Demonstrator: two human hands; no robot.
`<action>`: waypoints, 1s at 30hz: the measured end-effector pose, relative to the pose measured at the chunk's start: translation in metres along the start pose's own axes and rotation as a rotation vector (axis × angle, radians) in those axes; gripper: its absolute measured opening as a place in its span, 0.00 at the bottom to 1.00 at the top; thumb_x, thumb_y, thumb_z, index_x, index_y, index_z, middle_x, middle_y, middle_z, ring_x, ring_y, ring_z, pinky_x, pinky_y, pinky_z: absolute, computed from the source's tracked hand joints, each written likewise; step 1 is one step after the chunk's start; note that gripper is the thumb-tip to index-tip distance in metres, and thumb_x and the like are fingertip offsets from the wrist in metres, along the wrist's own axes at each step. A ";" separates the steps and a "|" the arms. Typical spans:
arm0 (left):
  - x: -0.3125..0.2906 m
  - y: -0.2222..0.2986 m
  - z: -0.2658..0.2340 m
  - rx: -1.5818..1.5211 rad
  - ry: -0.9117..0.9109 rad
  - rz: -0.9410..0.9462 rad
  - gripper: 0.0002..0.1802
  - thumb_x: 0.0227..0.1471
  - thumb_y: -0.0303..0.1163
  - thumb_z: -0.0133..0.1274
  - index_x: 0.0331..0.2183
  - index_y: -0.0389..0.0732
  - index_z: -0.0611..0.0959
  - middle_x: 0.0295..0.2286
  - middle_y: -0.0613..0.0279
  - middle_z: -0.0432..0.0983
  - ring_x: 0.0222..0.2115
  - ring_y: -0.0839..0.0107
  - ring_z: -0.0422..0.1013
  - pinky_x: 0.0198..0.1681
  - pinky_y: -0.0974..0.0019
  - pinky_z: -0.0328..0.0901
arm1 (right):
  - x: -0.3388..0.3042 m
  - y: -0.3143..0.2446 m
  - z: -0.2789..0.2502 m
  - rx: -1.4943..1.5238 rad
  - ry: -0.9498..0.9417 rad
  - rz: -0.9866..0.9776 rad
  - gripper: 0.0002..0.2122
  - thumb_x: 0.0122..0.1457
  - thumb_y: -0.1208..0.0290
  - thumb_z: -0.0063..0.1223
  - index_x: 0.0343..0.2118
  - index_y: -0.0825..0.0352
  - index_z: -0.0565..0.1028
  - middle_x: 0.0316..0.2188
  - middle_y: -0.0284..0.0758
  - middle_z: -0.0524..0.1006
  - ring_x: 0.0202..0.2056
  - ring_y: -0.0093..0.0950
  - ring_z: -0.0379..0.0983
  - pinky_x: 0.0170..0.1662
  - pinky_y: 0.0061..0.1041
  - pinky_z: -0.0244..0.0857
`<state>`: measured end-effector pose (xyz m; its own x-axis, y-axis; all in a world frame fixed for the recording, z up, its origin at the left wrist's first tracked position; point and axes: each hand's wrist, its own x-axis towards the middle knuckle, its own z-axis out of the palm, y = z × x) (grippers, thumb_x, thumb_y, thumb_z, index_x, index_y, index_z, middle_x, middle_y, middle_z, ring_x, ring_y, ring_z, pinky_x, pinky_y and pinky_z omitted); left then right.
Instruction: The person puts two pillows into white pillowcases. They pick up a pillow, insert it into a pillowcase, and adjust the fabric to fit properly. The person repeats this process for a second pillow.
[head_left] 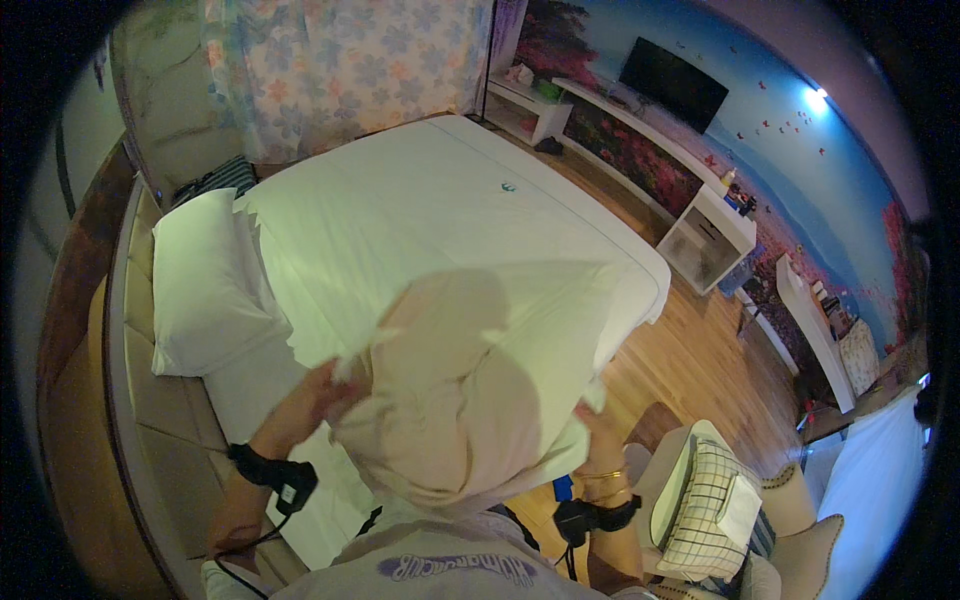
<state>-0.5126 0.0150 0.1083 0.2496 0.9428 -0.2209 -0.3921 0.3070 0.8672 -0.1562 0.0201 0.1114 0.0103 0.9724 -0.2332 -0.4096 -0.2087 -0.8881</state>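
The white duvet [420, 200] lies across the bed between the two hands and the floral curtain [350, 75], and the work on it looks partly done. Its far portion is spread out fairly flat, reaching the far side of the bed, and its foot end drapes over the edge towards the wood floor [690, 370]; the small dark emblem [508, 186] near that end sits face up and unfolded. The near portion is another matter: it is raised and bunched into a loose billow in front of the person's body, so this side does not yet lie flat.

The left hand [345, 388] grasps the near edge on the headboard side. The right hand [598, 430] seems closed on the duvet nearer the foot end, though blur and the cloth obscure its fingers.

Below the left forearm, a strip of white bottom sheet [320, 500] shows uncovered. By the padded headboard [142, 265], a plump white pillow [200, 290] rests at the far side, overlapping more white bedding; no pillow shows on the near side. A checked cushion [705, 520] lies on the beige armchair [800, 560], apart from the bed.
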 end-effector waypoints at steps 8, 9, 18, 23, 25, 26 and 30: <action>-0.009 0.006 0.031 0.642 0.189 -0.013 0.19 0.51 0.43 0.41 0.31 0.36 0.74 0.21 0.70 0.66 0.23 0.81 0.58 0.27 0.76 0.56 | 0.019 -0.005 0.042 0.044 0.144 -0.021 0.19 0.53 0.62 0.45 0.44 0.69 0.64 0.38 0.37 0.70 0.36 0.29 0.67 0.43 0.25 0.61; -0.010 0.006 0.028 0.631 0.169 -0.144 0.20 0.51 0.45 0.41 0.29 0.36 0.75 0.20 0.71 0.65 0.21 0.80 0.56 0.25 0.76 0.54 | 0.022 -0.006 0.043 0.149 0.128 0.055 0.18 0.52 0.63 0.45 0.43 0.69 0.64 0.38 0.39 0.70 0.37 0.31 0.68 0.42 0.28 0.62; -0.011 0.016 0.024 0.604 0.410 0.104 0.19 0.51 0.40 0.43 0.38 0.34 0.69 0.35 0.65 0.69 0.35 0.78 0.65 0.39 0.74 0.60 | 0.043 -0.004 0.017 0.061 0.048 0.006 0.22 0.53 0.59 0.43 0.47 0.69 0.61 0.41 0.40 0.68 0.40 0.33 0.66 0.43 0.28 0.61; -0.012 0.028 0.023 0.101 0.391 0.161 0.12 0.50 0.39 0.45 0.34 0.41 0.70 0.26 0.71 0.68 0.25 0.83 0.63 0.29 0.79 0.61 | 0.044 -0.010 0.013 -0.195 0.036 -0.148 0.22 0.54 0.56 0.41 0.45 0.69 0.63 0.40 0.40 0.68 0.37 0.32 0.67 0.41 0.26 0.62; -0.016 0.047 0.009 0.028 0.319 0.277 0.10 0.48 0.37 0.48 0.31 0.42 0.70 0.20 0.78 0.66 0.13 0.91 0.56 0.18 0.87 0.55 | 0.040 -0.033 0.003 0.209 -0.156 -0.100 0.22 0.54 0.55 0.39 0.45 0.69 0.63 0.39 0.40 0.69 0.37 0.32 0.67 0.43 0.27 0.62; -0.013 0.049 0.005 0.066 0.344 0.295 0.11 0.48 0.37 0.48 0.31 0.41 0.71 0.19 0.77 0.65 0.14 0.89 0.56 0.18 0.85 0.55 | 0.039 -0.040 0.001 0.241 -0.214 -0.132 0.22 0.54 0.55 0.39 0.45 0.70 0.63 0.39 0.40 0.68 0.38 0.32 0.67 0.43 0.27 0.62; -0.007 0.023 -0.005 0.489 0.298 0.247 0.14 0.47 0.39 0.49 0.31 0.38 0.71 0.19 0.73 0.63 0.16 0.83 0.55 0.19 0.78 0.54 | 0.044 -0.019 0.010 0.095 -0.016 -0.060 0.21 0.55 0.59 0.41 0.45 0.70 0.61 0.42 0.41 0.67 0.42 0.32 0.65 0.45 0.30 0.60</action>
<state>-0.5276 0.0161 0.1274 -0.0821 0.9958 -0.0416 0.0613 0.0467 0.9970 -0.1569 0.0675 0.1222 0.0234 0.9845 -0.1739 -0.4932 -0.1399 -0.8586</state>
